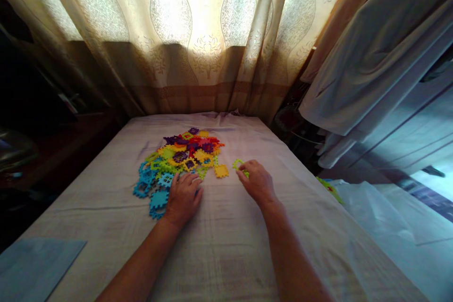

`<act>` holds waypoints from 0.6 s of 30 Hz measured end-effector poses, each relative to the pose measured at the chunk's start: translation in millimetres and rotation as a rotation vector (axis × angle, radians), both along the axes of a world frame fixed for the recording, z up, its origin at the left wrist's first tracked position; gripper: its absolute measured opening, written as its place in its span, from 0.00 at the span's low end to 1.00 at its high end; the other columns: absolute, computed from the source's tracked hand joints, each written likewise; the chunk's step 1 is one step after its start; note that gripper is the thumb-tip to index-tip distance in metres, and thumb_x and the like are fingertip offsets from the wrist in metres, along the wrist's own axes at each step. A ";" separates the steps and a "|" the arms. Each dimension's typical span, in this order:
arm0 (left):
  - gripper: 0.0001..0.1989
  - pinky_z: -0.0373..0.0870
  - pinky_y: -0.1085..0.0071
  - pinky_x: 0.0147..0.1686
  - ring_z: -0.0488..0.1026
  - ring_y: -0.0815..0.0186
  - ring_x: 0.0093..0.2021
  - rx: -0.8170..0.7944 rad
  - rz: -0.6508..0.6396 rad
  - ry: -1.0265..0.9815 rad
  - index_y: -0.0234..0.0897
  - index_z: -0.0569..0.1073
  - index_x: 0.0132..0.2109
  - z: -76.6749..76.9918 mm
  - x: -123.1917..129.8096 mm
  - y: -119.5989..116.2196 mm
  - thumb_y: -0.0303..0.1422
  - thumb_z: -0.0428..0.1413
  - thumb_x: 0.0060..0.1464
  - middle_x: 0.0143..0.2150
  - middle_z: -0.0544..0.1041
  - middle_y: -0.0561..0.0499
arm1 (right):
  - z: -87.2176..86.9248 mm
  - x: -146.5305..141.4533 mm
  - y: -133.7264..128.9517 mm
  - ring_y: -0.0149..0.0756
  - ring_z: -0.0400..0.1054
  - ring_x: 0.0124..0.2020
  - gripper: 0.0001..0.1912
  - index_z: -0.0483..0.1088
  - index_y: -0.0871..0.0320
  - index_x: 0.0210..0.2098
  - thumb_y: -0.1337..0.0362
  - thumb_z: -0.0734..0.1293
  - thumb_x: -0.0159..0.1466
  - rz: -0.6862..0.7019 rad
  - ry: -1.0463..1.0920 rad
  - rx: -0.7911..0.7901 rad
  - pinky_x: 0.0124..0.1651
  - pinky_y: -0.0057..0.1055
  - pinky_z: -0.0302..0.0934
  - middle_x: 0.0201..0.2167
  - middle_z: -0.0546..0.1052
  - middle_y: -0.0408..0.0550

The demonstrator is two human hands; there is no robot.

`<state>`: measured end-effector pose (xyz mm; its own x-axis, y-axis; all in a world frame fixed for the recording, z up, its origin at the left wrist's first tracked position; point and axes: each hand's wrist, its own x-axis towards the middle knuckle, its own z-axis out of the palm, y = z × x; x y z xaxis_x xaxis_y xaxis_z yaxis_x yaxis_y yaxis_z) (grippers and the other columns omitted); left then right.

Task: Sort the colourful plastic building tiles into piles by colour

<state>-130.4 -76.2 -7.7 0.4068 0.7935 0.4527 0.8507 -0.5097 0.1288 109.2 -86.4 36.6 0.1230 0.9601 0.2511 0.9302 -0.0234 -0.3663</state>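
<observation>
Lime-green plastic shows at the right hand: a small open-framed piece with notched edges, just past twelve toward one o'clock on the bench, twelve being its far edge. The right hand's grip is closed to a pinch, thumb and fingertips on that piece, which partly hides behind them. At nine o'clock from it, near but apart, a solid yellow square plastic tile with toothed edges lies flat beside the pile. The heaped pile of notched plastic pieces in red, purple, yellow, green and blue spreads across eleven o'clock, its blue pieces toward its seven o'clock side. The left hand is palm down at that near side, its grip loosely open, fingers extended and thumb apart; whether anything is under the palm cannot be told. Just beside its fingers is a light-blue windowed plastic square, and at nine o'clock from the palm a solid blue toothed square. A pale, creased cloth covers the bench, with a flat grey-blue sheet at eight o'clock and a yellow-green object, too blurred to identify, at the three o'clock edge. Beyond twelve hangs a cream patterned curtain; at two, grey hanging cloth.
</observation>
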 end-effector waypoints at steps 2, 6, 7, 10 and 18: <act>0.12 0.52 0.48 0.63 0.69 0.54 0.56 -0.050 0.042 0.050 0.40 0.76 0.47 3.2 6.9 7.3 0.33 0.53 0.57 0.53 0.77 0.45 | -3.1 19.7 0.8 0.38 0.68 0.44 0.08 0.76 0.57 0.39 0.63 0.65 0.64 -0.151 -0.033 0.003 0.44 0.30 0.59 0.42 0.75 0.51; 0.12 0.52 0.48 0.63 0.68 0.53 0.57 -0.153 0.124 0.114 0.40 0.77 0.46 6.3 18.7 17.9 0.35 0.54 0.56 0.55 0.75 0.43 | -16.9 40.8 0.6 0.40 0.69 0.44 0.10 0.77 0.57 0.39 0.62 0.64 0.64 -0.278 -0.088 -0.032 0.42 0.32 0.60 0.42 0.75 0.52; 0.12 0.51 0.48 0.63 0.67 0.53 0.58 -0.167 0.141 0.117 0.40 0.77 0.46 6.5 20.8 19.4 0.35 0.55 0.56 0.55 0.75 0.43 | -19.7 42.1 0.6 0.40 0.69 0.44 0.10 0.77 0.57 0.40 0.62 0.64 0.64 -0.288 -0.090 -0.032 0.42 0.32 0.60 0.43 0.75 0.52; 0.13 0.49 0.49 0.64 0.66 0.53 0.58 -0.194 0.179 0.106 0.40 0.76 0.47 6.5 24.2 22.2 0.35 0.55 0.56 0.56 0.74 0.43 | -24.2 40.5 1.9 0.39 0.69 0.45 0.12 0.77 0.56 0.42 0.62 0.63 0.64 -0.285 -0.063 0.010 0.43 0.32 0.60 0.44 0.75 0.51; 0.06 0.54 0.47 0.60 0.71 0.52 0.50 -0.185 0.190 0.097 0.38 0.75 0.36 7.8 23.6 20.0 0.29 0.54 0.54 0.42 0.79 0.43 | -27.6 4.1 9.6 0.34 0.69 0.35 0.14 0.76 0.56 0.37 0.62 0.59 0.64 -0.080 0.085 0.144 0.40 0.29 0.60 0.38 0.77 0.49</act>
<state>-106.8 -56.2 0.2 0.2774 0.9251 0.2593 0.9416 -0.3154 0.1181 113.4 -76.8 9.0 0.2237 0.9013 0.3708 0.8931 -0.0373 -0.4482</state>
